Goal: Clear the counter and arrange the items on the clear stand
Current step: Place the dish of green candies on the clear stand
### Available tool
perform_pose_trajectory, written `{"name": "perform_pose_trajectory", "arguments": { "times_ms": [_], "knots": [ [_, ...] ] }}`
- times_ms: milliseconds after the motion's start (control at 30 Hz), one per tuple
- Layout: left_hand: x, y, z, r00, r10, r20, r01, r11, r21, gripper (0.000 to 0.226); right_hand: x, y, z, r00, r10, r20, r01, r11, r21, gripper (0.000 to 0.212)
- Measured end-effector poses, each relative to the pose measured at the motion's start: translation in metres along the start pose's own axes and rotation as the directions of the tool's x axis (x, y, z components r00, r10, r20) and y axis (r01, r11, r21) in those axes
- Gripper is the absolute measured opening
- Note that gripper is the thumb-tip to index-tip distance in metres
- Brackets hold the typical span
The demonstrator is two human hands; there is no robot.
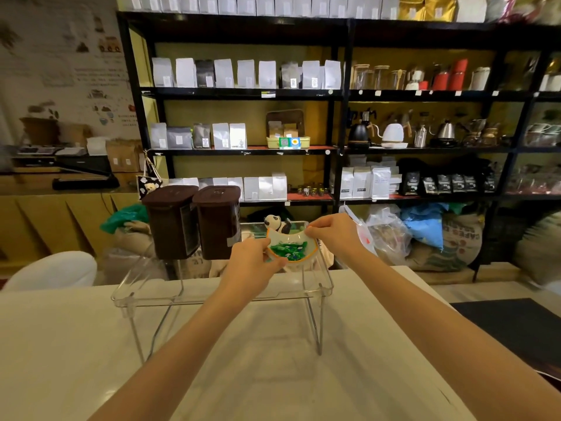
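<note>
— What do we hold?
— A crescent dish [290,246] of green-wrapped candies [288,248], above the clear stand [158,294] beside two brown canisters [194,220]; our left hand [252,262] and right hand [332,235] pinch its rim

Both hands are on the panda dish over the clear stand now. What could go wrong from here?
1. The panda dish is gripped only at its rims by the left hand and right hand; tilting it could spill the green-wrapped sweets.
2. The clear stand stands on thin legs, so a hard set-down might rock it.
3. Two brown canisters already fill its left side; sliding the dish leftward may knock them.
</note>
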State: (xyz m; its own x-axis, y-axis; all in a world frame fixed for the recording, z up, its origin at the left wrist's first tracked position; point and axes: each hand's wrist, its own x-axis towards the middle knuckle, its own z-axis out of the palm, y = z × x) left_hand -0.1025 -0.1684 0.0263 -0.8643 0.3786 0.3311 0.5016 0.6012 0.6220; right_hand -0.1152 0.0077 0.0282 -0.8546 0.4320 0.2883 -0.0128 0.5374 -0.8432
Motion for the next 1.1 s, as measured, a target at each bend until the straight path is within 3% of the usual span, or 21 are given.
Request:
{"name": "perform_pose_trajectory", "arguments": {
  "times_ms": [233,667,800,900,1100],
  "knots": [
    [0.007,-0.002,0.004,0.999,-0.007,-0.04,0.009,0.998,0.056,0.035,0.008,0.002,0.002,0.999,-0.046,0.006,0.046,0.998,-0.04,0.022],
    [0.013,-0.01,0.005,1.0,0.023,-0.002,-0.023,0.996,0.09,0.047,0.012,0.004,0.006,0.996,-0.087,0.011,0.088,0.99,-0.108,0.027],
    [0.009,-0.002,0.001,0.998,0.03,0.049,-0.035,0.993,0.111,0.047,0.003,0.0,0.003,0.991,-0.049,0.124,0.068,0.987,-0.146,0.032],
    [0.005,0.005,-0.005,0.99,0.024,0.14,-0.051,0.981,0.187,0.05,-0.019,-0.003,-0.002,0.984,-0.003,0.18,0.013,0.999,-0.05,0.033],
    [-0.001,0.014,-0.013,0.973,0.038,0.229,-0.095,0.965,0.244,0.05,-0.086,0.004,-0.025,0.979,0.072,0.193,-0.081,0.996,0.041,0.039]
  ]
}}
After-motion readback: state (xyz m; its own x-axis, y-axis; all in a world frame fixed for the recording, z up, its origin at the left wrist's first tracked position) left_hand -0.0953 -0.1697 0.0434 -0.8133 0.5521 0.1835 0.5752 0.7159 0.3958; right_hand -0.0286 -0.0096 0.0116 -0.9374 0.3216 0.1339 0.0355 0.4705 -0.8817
